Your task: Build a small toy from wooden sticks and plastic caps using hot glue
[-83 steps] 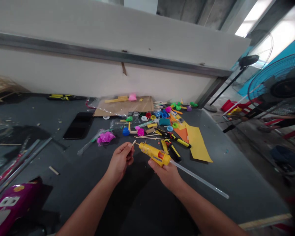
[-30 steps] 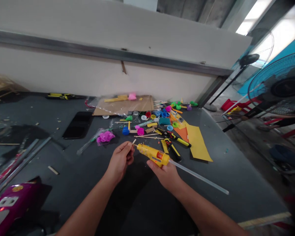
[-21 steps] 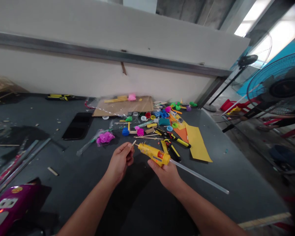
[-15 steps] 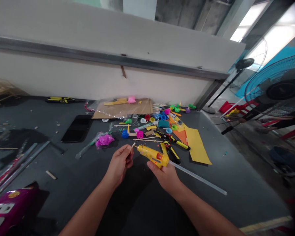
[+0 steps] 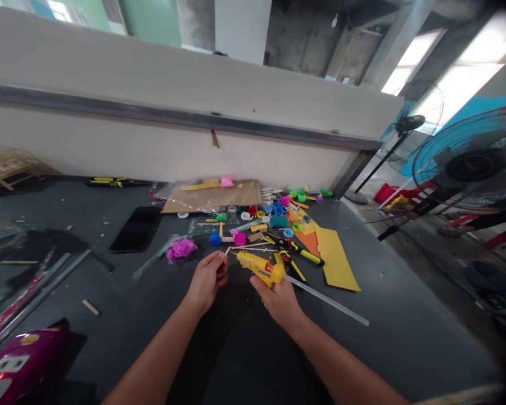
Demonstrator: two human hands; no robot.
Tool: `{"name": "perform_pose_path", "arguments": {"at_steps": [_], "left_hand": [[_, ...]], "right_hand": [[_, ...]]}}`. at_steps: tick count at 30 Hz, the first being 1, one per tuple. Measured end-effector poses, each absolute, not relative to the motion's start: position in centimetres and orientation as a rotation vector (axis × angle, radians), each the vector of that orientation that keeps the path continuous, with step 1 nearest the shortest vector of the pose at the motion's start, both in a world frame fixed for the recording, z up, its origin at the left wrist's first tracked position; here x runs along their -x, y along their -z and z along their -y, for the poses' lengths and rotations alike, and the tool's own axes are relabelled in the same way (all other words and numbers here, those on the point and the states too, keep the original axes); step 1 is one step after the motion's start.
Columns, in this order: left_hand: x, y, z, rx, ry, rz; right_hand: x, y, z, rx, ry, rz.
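Between the thumb and fingers of my left hand [image 5: 209, 279] is a short, thin wooden stick [image 5: 227, 251], its tip poking up. My right hand [image 5: 279, 297] is wrapped round a yellow hot glue gun [image 5: 257, 266], whose nozzle points left, close to the stick's end; whether they touch I cannot tell. A long clear glue stick [image 5: 329, 301] juts from the gun's back. Just beyond my hands lie thin wooden sticks [image 5: 253, 246], a blue cap [image 5: 215, 238] and a pink piece [image 5: 239, 238]. Black-and-yellow pliers [image 5: 299, 250] lie behind the gun.
A black phone [image 5: 137, 229] and purple clay [image 5: 181, 248] lie to the left, with a purple power box [image 5: 25, 357] nearer. Yellow paper [image 5: 337, 259] is at right. Cardboard [image 5: 219, 197] lies by the back panel [image 5: 152, 138]. A fan [image 5: 468, 163] stands beyond the table's right edge.
The camera view has tilted upward a little. Both hands keep their grips, with the glue gun's nozzle still by the stick.
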State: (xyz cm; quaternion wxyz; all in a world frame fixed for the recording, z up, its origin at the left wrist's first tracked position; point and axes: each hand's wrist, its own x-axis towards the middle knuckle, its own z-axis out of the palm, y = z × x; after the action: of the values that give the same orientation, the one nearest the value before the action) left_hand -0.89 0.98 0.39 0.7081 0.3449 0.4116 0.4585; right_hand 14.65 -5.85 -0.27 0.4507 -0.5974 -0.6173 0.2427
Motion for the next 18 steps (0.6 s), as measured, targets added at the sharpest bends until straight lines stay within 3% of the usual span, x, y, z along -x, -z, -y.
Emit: {"name": "perform_pose_path", "arguments": {"at_steps": [18], "left_hand": [[0.99, -0.17, -1.14, -0.751, -0.971, -0.852]], "right_hand": [[-14.39, 0.11, 5.58, 1.539, -0.643, 1.572]]}}
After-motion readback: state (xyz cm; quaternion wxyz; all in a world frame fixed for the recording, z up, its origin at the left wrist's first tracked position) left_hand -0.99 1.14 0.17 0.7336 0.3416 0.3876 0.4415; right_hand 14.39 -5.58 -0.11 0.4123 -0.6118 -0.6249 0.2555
